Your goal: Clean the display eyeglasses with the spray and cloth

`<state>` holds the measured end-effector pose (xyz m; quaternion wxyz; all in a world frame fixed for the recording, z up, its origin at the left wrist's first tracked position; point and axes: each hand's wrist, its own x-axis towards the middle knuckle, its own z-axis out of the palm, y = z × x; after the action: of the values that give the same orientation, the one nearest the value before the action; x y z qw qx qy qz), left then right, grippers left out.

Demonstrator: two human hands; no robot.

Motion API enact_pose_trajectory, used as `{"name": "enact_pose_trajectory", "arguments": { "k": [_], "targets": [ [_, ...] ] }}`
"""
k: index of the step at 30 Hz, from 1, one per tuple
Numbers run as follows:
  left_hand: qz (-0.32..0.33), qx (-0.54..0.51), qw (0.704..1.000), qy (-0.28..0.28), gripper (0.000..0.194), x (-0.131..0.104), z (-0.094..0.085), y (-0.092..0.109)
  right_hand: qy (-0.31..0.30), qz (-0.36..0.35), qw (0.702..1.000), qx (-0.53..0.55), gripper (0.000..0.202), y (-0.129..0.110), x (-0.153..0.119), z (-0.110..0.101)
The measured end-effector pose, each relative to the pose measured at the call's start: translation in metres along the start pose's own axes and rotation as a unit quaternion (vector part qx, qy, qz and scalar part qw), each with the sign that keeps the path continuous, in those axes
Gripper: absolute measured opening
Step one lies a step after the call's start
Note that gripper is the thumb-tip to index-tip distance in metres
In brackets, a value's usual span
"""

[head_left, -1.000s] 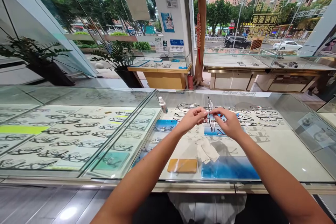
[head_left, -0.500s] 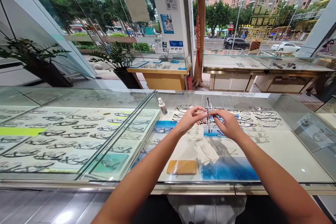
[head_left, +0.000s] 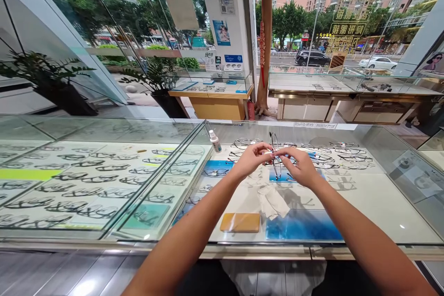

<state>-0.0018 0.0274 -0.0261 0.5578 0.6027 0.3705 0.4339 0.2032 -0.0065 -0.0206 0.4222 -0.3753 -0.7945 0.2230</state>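
A pair of thin-framed glasses [head_left: 276,166] is held up on edge over the glass counter, between both hands. My left hand [head_left: 255,158] pinches it from the left side, fingers closed near its middle. From the right, my right hand [head_left: 298,164] grips the same glasses with thumb and fingertips. Below the hands a cream cloth [head_left: 273,201] lies crumpled on the counter. Nearer the front edge is a flat orange-yellow case [head_left: 240,222]. A small white spray bottle [head_left: 215,141] stands left of my left hand.
The glass display counter [head_left: 381,203] holds many glasses in rows, with more in the left section [head_left: 83,178]. Beyond it stand a low display case [head_left: 218,104], another case [head_left: 305,107], potted plants [head_left: 168,99] and a tree trunk [head_left: 266,55].
The glasses have turned and tilted slightly between my fingers, their upper end moving left. Both hands have shifted a little and keep hold of them.
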Motion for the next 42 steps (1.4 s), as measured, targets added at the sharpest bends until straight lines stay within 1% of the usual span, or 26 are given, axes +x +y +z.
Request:
{"name": "enact_pose_trajectory", "arguments": {
  "k": [2, 3, 5, 7, 10, 13, 15, 19, 22, 25, 28, 31, 32, 34, 36, 38, 40, 42],
  "targets": [
    [0.008, 0.001, 1.000, 0.006, 0.040, -0.001, 0.001, 0.001, 0.032, 0.041, 0.995, 0.085, 0.017, 0.000, 0.001, 0.004],
    [0.012, 0.003, 1.000, 0.007, 0.040, -0.001, 0.001, 0.002, 0.048, 0.065, 0.988, 0.132, 0.016, 0.002, 0.002, 0.006],
    [0.016, 0.006, 1.000, 0.004, 0.042, -0.002, 0.002, 0.003, 0.064, 0.118, 0.968, 0.214, 0.023, 0.005, 0.004, 0.010],
    [0.017, 0.007, 1.000, -0.002, 0.044, -0.002, 0.004, 0.003, 0.055, 0.172, 0.946, 0.269, 0.032, 0.009, 0.006, 0.012],
    [0.015, 0.004, 1.000, -0.011, 0.047, -0.003, 0.005, 0.004, 0.050, 0.243, 0.910, 0.333, 0.038, 0.011, 0.008, 0.012],
    [0.014, -0.004, 1.000, -0.017, 0.048, -0.003, 0.005, 0.005, 0.051, 0.290, 0.874, 0.386, 0.041, 0.011, 0.008, 0.010],
    [0.012, -0.007, 1.000, -0.022, 0.048, -0.004, 0.006, 0.005, 0.040, 0.312, 0.858, 0.406, 0.040, 0.011, 0.008, 0.009],
    [0.011, -0.011, 0.999, -0.033, 0.047, -0.005, 0.006, 0.003, 0.013, 0.338, 0.837, 0.431, 0.039, 0.012, 0.008, 0.007],
    [0.017, -0.010, 0.999, -0.037, 0.046, -0.004, 0.004, 0.000, -0.002, 0.339, 0.833, 0.438, 0.039, 0.013, 0.008, 0.008],
    [0.026, 0.004, 0.999, -0.029, 0.042, -0.001, 0.001, -0.003, -0.001, 0.331, 0.830, 0.450, 0.039, 0.014, 0.007, 0.009],
    [0.047, 0.036, 0.998, -0.016, 0.035, 0.001, -0.002, -0.006, -0.007, 0.322, 0.824, 0.467, 0.037, 0.015, 0.007, 0.009],
    [0.075, 0.114, 0.990, 0.018, 0.027, 0.002, -0.007, -0.007, -0.008, 0.317, 0.824, 0.469, 0.034, 0.016, 0.008, 0.007],
    [0.087, 0.154, 0.983, 0.039, 0.024, 0.002, -0.008, -0.007, -0.008, 0.317, 0.825, 0.467, 0.034, 0.016, 0.008, 0.006],
    [0.119, 0.243, 0.959, 0.087, 0.018, 0.001, -0.013, -0.005, -0.009, 0.317, 0.829, 0.461, 0.032, 0.016, 0.009, 0.006],
    [0.162, 0.325, 0.923, 0.129, 0.015, 0.000, -0.017, -0.002, -0.009, 0.321, 0.832, 0.452, 0.030, 0.015, 0.009, 0.005],
    [0.202, 0.398, 0.880, 0.163, 0.015, -0.001, -0.022, 0.000, -0.010, 0.326, 0.837, 0.439, 0.027, 0.013, 0.010, 0.005],
    [0.225, 0.454, 0.840, 0.194, 0.016, -0.001, -0.026, 0.001, -0.012, 0.329, 0.841, 0.428, 0.026, 0.011, 0.010, 0.005],
    [0.235, 0.481, 0.818, 0.211, 0.017, 0.000, -0.028, -0.001, -0.015, 0.329, 0.841, 0.430, 0.027, 0.010, 0.011, 0.005]
  ]
}}
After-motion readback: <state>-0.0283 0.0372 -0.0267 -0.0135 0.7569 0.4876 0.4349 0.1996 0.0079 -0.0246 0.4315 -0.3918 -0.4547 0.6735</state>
